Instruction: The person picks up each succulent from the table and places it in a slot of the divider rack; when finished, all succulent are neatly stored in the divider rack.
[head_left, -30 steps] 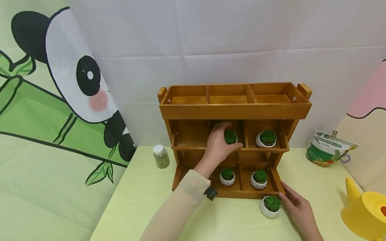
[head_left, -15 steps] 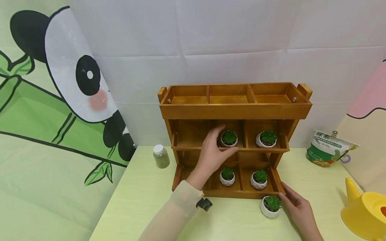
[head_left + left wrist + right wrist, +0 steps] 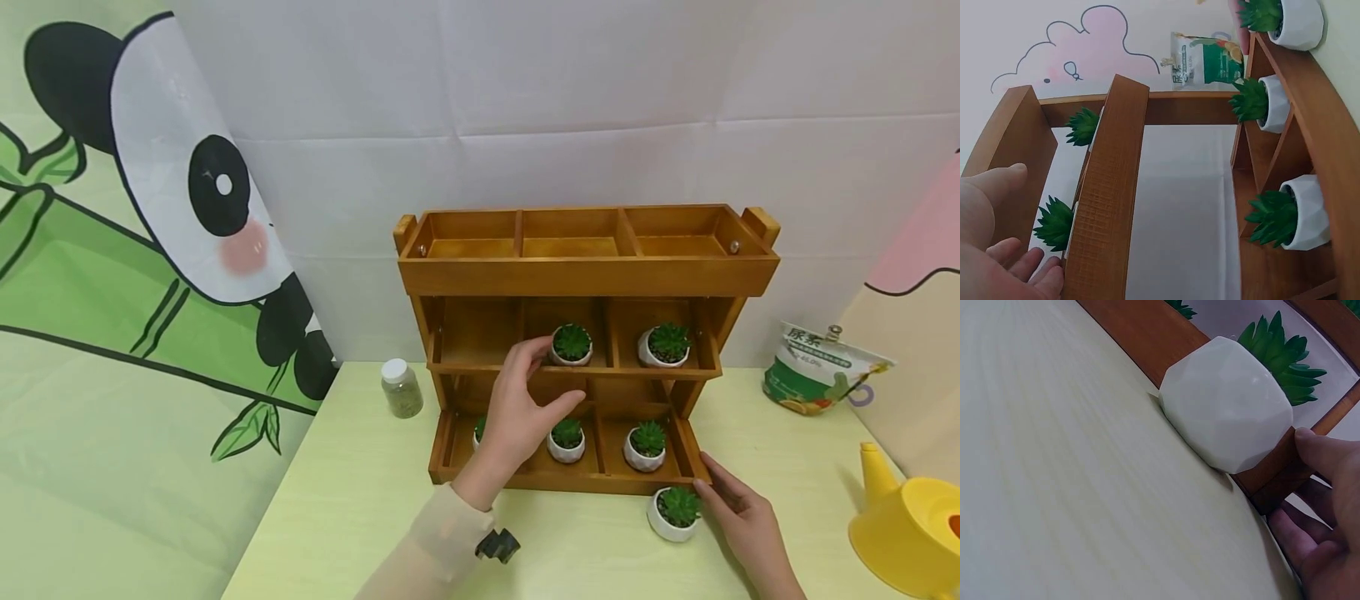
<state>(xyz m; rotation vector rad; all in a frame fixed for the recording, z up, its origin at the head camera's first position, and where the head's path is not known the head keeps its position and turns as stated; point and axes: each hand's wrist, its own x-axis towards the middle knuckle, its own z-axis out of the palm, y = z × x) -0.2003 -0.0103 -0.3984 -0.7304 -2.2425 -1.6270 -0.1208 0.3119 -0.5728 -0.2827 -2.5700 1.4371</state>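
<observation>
My left hand [image 3: 525,408] is in front of the wooden shelf [image 3: 585,277], thumb and fingers spread apart. Its fingertips are right at the left side of a potted succulent [image 3: 572,344] in the middle tier's centre compartment. In the left wrist view that plant [image 3: 1055,225] shows just beyond the fingers, its pot mostly hidden by the tier's front board. My right hand [image 3: 746,521] grips the lower right corner of the shelf, the thumb [image 3: 1313,445] on one side and the fingers behind. Beside it, a succulent in a faceted white pot [image 3: 1225,406] stands on the table.
Another succulent [image 3: 665,345] sits in the middle tier's right compartment. The bottom tier holds several, one partly behind my left wrist. A lidded jar [image 3: 402,389] stands left of the shelf. At right are a clipped green-and-white pouch [image 3: 813,371] and a yellow watering can [image 3: 903,529].
My left hand has let go of the succulent in the middle tier and drawn back left and down. The plant stays in its compartment. My right hand has not moved.
</observation>
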